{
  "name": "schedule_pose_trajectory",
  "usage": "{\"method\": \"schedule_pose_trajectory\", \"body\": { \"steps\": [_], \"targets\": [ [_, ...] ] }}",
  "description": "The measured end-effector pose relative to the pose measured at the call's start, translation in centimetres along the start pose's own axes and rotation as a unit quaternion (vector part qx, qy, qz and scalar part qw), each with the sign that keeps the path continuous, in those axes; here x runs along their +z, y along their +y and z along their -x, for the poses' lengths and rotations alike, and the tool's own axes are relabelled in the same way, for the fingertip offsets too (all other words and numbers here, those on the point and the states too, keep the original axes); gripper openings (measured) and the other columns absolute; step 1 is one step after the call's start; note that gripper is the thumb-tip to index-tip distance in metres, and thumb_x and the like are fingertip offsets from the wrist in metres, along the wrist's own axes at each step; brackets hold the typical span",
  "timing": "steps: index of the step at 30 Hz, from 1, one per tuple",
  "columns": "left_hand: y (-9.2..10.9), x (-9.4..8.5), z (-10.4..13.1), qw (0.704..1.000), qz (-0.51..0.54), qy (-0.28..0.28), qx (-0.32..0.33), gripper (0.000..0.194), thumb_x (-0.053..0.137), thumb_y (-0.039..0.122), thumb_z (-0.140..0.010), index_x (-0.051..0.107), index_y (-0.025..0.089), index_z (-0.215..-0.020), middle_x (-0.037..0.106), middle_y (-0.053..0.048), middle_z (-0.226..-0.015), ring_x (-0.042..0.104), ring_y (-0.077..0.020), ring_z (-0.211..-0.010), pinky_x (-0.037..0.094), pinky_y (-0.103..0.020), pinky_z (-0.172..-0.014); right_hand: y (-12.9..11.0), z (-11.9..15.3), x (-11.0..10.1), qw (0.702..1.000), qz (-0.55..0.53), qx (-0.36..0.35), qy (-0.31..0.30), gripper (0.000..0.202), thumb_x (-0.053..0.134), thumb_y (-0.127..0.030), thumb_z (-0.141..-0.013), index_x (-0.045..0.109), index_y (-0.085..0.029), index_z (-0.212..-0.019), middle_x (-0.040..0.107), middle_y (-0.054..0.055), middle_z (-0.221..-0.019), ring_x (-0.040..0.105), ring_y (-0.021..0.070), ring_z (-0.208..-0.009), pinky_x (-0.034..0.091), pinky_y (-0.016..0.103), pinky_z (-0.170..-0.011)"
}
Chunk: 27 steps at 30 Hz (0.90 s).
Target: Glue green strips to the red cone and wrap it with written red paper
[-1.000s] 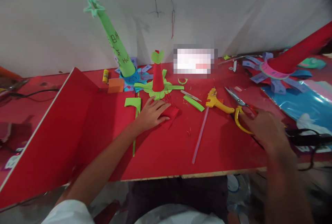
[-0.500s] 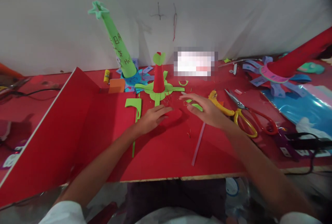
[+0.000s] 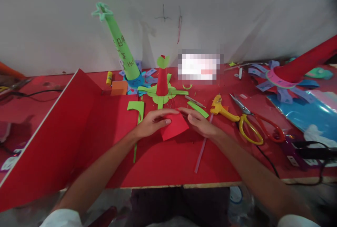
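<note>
Paper piece point(image 3: 174, 129), red and squarish, is above the middle of the red worktop point(image 3: 168, 167). My left fingers point(image 3: 163, 112) are almost closed on it; my right fingers point(image 3: 191, 110), half curled, meet its far edge, grip I cannot tell. Uneven pull could crease it. Half a second ago, the right ones hovered apart.

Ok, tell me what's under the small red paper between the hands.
Red tabletop shows beyond the near edge of the small red paper. Whatever lies directly beneath is covered; the left hand has its thumb on top.
</note>
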<state>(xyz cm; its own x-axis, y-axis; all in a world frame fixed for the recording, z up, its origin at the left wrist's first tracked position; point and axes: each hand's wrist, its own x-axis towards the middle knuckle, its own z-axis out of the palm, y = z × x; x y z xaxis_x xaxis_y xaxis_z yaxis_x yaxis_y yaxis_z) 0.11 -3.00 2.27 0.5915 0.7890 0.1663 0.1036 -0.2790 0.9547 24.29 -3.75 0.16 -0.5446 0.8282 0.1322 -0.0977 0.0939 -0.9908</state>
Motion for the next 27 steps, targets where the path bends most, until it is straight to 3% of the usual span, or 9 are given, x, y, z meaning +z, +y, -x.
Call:
{"method": "schedule_pose_trajectory", "body": {
  "steps": [3, 6, 9, 13, 16, 20, 24, 27],
  "targets": [
    [-0.7, 0.3, -0.2, 0.996, 0.071, 0.046, -0.032, 0.059, 0.078, 0.05, -0.086, 0.063, 0.023, -0.136, 0.071, -0.002, -0.085, 0.063, -0.012, -0.071, 0.051, -0.022, -0.064, -0.6, 0.0, 0.5, 0.999, -0.034, 0.011, 0.011, 0.054, 0.066, -0.075, -0.084, 0.067, -0.025, -0.104, 0.069, 0.008, -0.106, 0.066, 0.0263, -0.103, 0.054, 0.041, -0.092],
    [-1.3, 0.2, -0.4, 0.992, 0.084, 0.076, -0.048, 0.058, 0.081, 0.045, -0.083, 0.062, 0.022, -0.133, 0.06, 0.005, -0.072, 0.05, -0.007, -0.059, 0.041, -0.018, -0.056, -1.2, 0.2, 0.2, 0.998, -0.034, 0.029, 0.043, 0.053, 0.078, -0.071, -0.073, 0.056, -0.024, -0.086, 0.059, 0.001, -0.085, 0.058, 0.0191, -0.077, 0.052, 0.031, -0.069],
    [-1.6, -0.1, -0.6, 0.995, 0.044, 0.081, -0.04, 0.053, 0.078, 0.044, -0.084, 0.064, 0.022, -0.13, 0.069, -0.001, -0.091, 0.054, -0.0073, -0.065, 0.044, -0.019, -0.058, -1.8, 0.5, -0.8, 0.997, 0.007, 0.02, 0.075, 0.052, 0.078, -0.069, -0.075, 0.052, -0.024, -0.085, 0.053, -0.001, -0.082, 0.052, 0.0153, -0.068, 0.047, 0.027, -0.06],
    [-1.9, -0.1, -0.5, 0.994, -0.091, 0.056, -0.013, 0.043, 0.071, 0.039, -0.091, 0.066, 0.022, -0.13, 0.073, -0.007, -0.122, 0.068, -0.0147, -0.095, 0.055, -0.026, -0.083, -2.0, 0.5, -3.3, 0.977, 0.202, -0.005, 0.067, 0.035, 0.073, -0.056, -0.086, 0.062, -0.022, -0.088, 0.063, 0.002, -0.089, 0.063, 0.0186, -0.08, 0.054, 0.034, -0.077],
    [-2.4, 0.1, -0.5, 0.983, -0.18, 0.015, 0.0, 0.036, 0.063, 0.036, -0.097, 0.068, 0.022, -0.129, 0.074, -0.008, -0.13, 0.069, -0.0214, -0.12, 0.053, -0.033, -0.104, -1.8, 0.6, -5.0, 0.944, 0.322, -0.01, 0.07, 0.027, 0.068, -0.05, -0.091, 0.066, -0.022, -0.092, 0.072, 0.004, -0.094, 0.068, 0.0221, -0.087, 0.053, 0.036, -0.083],
    [-3.4, 0.3, -0.5, 0.957, -0.29, -0.008, 0.024, 0.031, 0.061, 0.028, -0.099, 0.071, 0.024, -0.128, 0.078, -0.006, -0.123, 0.072, -0.0215, -0.111, 0.056, -0.034, -0.098, -1.4, 1.0, -5.6, 0.865, 0.495, 0.033, 0.075, 0.016, 0.065, -0.039, -0.096, 0.064, -0.023, -0.092, 0.073, 0.002, -0.083, 0.066, 0.0208, -0.072, 0.046, 0.032, -0.071],
    [-3.2, 0.6, -0.3, 0.892, -0.447, -0.005, 0.066, 0.028, 0.063, 0.026, -0.098, 0.073, 0.026, -0.125, 0.076, -0.007, -0.12, 0.069, -0.0238, -0.108, 0.054, -0.042, -0.097, -1.2, 0.9, -4.9, 0.785, 0.614, 0.076, 0.029, 0.01, 0.065, -0.033, -0.097, 0.063, -0.024, -0.095, 0.073, 0.003, -0.084, 0.067, 0.023, -0.073, 0.036, 0.029, -0.062],
    [-2.2, 1.4, 0.1, 0.83, -0.538, 0.003, 0.147, 0.027, 0.058, 0.019, -0.099, 0.072, 0.023, -0.123, 0.069, -0.01, -0.131, 0.062, -0.0271, -0.123, 0.051, -0.048, -0.104, -1.1, 0.8, -4.7, 0.768, 0.636, 0.076, -0.003, 0.009, 0.065, -0.032, -0.098, 0.063, -0.023, -0.097, 0.073, 0.006, -0.093, 0.069, 0.0247, -0.082, 0.034, 0.03, -0.062]
  ]
}}
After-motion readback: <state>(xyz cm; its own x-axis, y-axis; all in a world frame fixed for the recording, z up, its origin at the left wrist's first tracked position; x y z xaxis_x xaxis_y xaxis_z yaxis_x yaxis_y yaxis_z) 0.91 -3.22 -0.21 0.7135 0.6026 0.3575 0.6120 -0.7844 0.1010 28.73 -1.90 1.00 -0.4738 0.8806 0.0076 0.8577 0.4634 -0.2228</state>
